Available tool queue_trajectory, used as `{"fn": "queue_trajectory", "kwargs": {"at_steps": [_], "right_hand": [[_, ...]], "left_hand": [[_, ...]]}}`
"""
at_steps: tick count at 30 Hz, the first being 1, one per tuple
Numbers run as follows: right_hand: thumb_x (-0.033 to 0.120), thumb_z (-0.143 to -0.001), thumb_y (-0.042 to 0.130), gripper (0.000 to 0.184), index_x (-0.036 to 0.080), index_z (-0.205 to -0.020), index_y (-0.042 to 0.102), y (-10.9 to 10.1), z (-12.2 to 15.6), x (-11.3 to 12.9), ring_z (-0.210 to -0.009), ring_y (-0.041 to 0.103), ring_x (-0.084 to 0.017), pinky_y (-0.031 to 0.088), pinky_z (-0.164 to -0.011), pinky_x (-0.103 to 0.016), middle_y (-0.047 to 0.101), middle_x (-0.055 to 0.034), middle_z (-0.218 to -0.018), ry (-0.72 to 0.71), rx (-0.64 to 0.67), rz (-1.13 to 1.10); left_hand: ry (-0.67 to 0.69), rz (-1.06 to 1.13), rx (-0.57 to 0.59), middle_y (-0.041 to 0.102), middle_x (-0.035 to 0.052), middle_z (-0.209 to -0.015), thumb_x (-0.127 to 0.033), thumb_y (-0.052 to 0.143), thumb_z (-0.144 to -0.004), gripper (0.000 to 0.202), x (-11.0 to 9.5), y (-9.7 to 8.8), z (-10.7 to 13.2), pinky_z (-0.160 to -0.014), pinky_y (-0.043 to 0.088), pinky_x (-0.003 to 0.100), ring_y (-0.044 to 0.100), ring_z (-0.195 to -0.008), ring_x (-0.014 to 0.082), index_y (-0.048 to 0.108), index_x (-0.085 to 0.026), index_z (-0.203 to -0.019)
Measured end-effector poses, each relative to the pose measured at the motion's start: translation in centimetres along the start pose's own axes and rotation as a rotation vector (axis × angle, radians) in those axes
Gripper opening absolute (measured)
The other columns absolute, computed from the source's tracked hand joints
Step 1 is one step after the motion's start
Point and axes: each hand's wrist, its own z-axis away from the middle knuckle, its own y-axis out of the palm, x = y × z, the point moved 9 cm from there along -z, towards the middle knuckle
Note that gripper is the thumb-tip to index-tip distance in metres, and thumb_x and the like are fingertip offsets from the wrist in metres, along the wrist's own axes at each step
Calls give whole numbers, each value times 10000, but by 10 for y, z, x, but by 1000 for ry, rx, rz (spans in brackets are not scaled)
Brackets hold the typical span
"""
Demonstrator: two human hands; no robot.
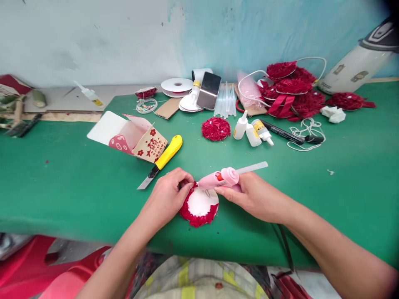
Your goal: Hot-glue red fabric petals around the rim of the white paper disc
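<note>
A white disc lies on the green table, with ruffled red ribbon around much of its edge; the upper right of the rim is bare white. My left hand pinches the ribbon at the disc's upper left. My right hand is wrapped round a pink hot glue gun, and a clear glue stick sticks out of its back. The gun's nozzle is close to my left fingertips, over the ribbon's end. Whether it touches the ribbon I cannot tell.
A yellow box cutter, blade out, lies beside an open carton. Behind the disc are a red rosette, glue bottles, a phone, glue sticks and piled red rosettes. A black cord hangs over the front edge.
</note>
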Motion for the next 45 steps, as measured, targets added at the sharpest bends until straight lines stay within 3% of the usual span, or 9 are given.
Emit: {"fn": "queue_trajectory", "kwargs": {"at_steps": [9,13,17,23,29,36,45], "right_hand": [[328,-923,474,310,232,-1112,700,-3,-1,6,-666,410,-117,335,-578,-215,580,19,-779,-74,51,-43],[362,-915,485,307,192,-1020,718,-5,-2,2,-599,331,-100,278,-530,-221,485,33,-694,-70,36,-14],[408,-908,490,325,188,-976,719,-4,-2,-3,-573,277,-103,239,-512,-236,373,50,-621,-37,33,33],[404,-889,523,312,162,-900,719,-8,0,-2,-577,307,-106,269,-535,-242,422,41,-610,-50,-5,12],[380,-901,505,292,200,-975,722,-8,0,0,-563,284,-98,266,-524,-226,425,48,-629,-68,27,-30],[315,-923,491,323,220,-1154,696,-11,5,12,-584,365,-93,317,-556,-211,520,36,-702,-123,30,-128],[338,-920,517,277,206,-1027,735,-4,3,10,-778,575,-179,442,-688,-253,662,-11,-776,-161,-54,-38]], "left_hand": [[-71,94,-73,631,10,-766,-221,538,-834,110,3,-1,-6,-635,431,248,573,-688,144,629,-176,-792],[-77,118,-28,632,10,-776,-225,536,-835,111,5,4,-6,-634,430,248,574,-698,145,631,-178,-805],[-33,-11,-11,625,18,-794,-205,517,-845,114,-4,4,-4,-652,421,267,570,-719,156,620,-184,-801],[78,-224,-74,644,34,-798,-213,526,-859,119,-12,-3,-2,-758,411,333,550,-783,196,609,-190,-778],[79,-190,-51,633,17,-764,-201,537,-860,122,-8,-2,0,-770,406,340,540,-752,179,617,-186,-770],[39,-109,-32,627,15,-756,-202,543,-857,120,-5,-1,0,-738,405,321,528,-741,169,633,-181,-780],[11,-78,-10,617,8,-732,-208,551,-850,117,-1,1,-3,-693,387,307,510,-712,162,642,-181,-781]]}}
